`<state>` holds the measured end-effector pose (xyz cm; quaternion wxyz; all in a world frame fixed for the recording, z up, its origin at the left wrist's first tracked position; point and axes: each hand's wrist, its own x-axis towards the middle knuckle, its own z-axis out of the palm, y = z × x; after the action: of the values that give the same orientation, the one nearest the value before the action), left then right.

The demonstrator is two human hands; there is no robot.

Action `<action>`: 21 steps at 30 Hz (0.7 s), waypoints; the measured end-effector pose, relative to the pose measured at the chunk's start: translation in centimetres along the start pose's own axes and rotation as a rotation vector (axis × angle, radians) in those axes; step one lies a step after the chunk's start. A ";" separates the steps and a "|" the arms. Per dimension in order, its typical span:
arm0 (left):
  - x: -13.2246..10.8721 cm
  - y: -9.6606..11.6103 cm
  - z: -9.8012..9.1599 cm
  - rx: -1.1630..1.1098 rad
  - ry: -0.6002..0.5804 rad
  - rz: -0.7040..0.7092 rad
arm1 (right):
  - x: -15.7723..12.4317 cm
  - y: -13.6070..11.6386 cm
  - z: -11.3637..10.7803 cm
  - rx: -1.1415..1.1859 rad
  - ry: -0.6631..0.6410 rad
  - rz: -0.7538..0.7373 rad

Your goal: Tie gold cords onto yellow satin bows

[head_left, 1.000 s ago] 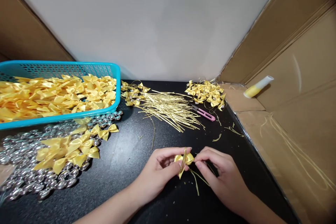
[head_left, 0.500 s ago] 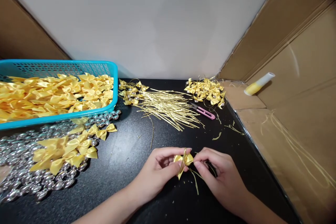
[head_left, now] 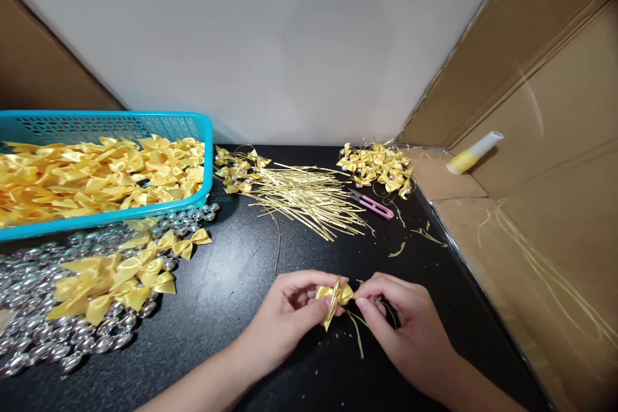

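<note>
My left hand [head_left: 294, 309] pinches a yellow satin ribbon bow [head_left: 344, 295] between thumb and fingers, low in front of me. A gold cord [head_left: 334, 293] crosses over the bow's middle. At the bow's right edge, the thumb and forefinger of my right hand [head_left: 403, 318] are pressed together. Whatever is between those fingertips is too small to make out. Thin yellow-green strands [head_left: 358, 335] show below the bow, between the two hands.
A blue basket [head_left: 208, 161] of yellow bows stands left, with silver beads [head_left: 96, 338] and loose bows [head_left: 140, 270] before it. Gold cord lengths [head_left: 309, 199], pink thread snips [head_left: 379, 207] and finished-looking beaded bows [head_left: 376, 167] lie behind my hands. Cardboard [head_left: 545, 206] walls the right side.
The view has shifted slightly, so everything sits a little further left. Both hands keep nearly the same pose at the bow, which looks slightly tilted.
</note>
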<state>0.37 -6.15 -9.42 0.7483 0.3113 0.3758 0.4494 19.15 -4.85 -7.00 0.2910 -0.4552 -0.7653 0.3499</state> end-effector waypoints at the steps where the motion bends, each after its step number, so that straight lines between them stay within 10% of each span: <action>1: 0.0 0.0 0.0 -0.006 0.002 0.002 | 0.0 0.0 0.0 0.001 -0.002 0.001; 21: 0.1 0.1 0.1 0.017 -0.010 -0.040 | -0.1 0.0 0.4 0.030 0.009 0.031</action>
<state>0.42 -6.00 -9.29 0.7564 0.3122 0.3821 0.4294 18.92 -5.03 -7.27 0.2959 -0.4643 -0.7513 0.3639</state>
